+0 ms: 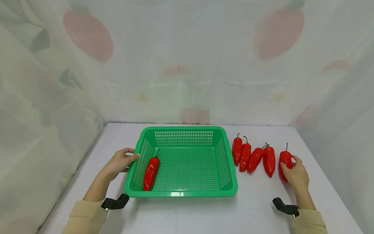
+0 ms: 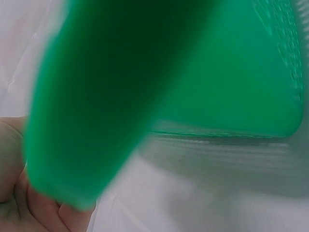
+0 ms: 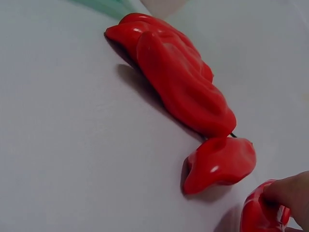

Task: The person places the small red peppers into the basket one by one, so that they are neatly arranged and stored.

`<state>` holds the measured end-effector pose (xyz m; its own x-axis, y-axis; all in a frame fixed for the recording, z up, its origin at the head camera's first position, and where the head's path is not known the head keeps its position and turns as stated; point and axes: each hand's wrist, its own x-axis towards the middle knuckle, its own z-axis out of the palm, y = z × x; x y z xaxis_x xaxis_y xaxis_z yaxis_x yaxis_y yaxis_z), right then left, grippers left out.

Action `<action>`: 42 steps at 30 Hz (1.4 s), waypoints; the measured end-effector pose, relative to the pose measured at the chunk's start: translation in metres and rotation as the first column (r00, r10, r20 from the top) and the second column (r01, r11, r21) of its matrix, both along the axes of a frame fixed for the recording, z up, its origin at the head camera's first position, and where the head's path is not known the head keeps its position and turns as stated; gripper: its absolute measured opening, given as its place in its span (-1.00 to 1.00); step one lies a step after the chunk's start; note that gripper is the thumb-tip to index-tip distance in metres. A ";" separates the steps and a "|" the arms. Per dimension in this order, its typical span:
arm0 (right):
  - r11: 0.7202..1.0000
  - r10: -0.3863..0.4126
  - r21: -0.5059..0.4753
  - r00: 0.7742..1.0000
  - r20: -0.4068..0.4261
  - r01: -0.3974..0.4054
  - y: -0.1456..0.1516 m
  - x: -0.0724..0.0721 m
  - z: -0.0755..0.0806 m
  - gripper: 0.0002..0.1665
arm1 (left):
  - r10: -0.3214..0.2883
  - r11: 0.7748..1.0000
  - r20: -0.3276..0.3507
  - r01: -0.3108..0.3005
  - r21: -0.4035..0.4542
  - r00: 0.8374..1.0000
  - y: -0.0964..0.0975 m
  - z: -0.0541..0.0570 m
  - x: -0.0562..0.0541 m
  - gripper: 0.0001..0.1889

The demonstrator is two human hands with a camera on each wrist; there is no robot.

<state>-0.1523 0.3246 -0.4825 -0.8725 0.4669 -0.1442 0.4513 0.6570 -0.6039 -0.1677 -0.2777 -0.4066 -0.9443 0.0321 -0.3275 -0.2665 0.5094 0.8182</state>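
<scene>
My left hand (image 1: 119,161) grips the left rim of a green plastic basket (image 1: 187,170), thumb at the top edge. In the left wrist view its curled fingers (image 2: 46,212) show beside the blurred rim. One glossy red chili pepper (image 1: 151,174) lies in the basket against its left side, stem to the back. On the right of the table my right hand (image 1: 298,175) holds another red chili pepper (image 1: 284,158) between thumb and fingers, its stem pointing away from me. The right wrist view catches only part of this pepper (image 3: 256,212), at the lower right corner.
Several more red peppers (image 1: 268,161) lie in a loose row between the basket and my right hand, the leftmost close to the basket's right wall. They rest on a white-covered table (image 1: 204,217). A pale printed curtain (image 1: 187,65) hangs behind and at the sides.
</scene>
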 end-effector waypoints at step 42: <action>0.947 0.317 0.124 0.921 -0.225 -0.296 -0.057 -0.023 0.061 -0.19 | 0.000 1.000 0.000 0.000 0.005 1.000 0.000 0.001 0.001 -0.46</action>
<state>-0.1752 0.2679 -0.4219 -0.9783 0.1725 0.1147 0.0694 0.7944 -0.6034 -0.1670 -0.2780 -0.4055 -0.9444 0.0336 -0.3271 -0.2664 0.5051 0.8209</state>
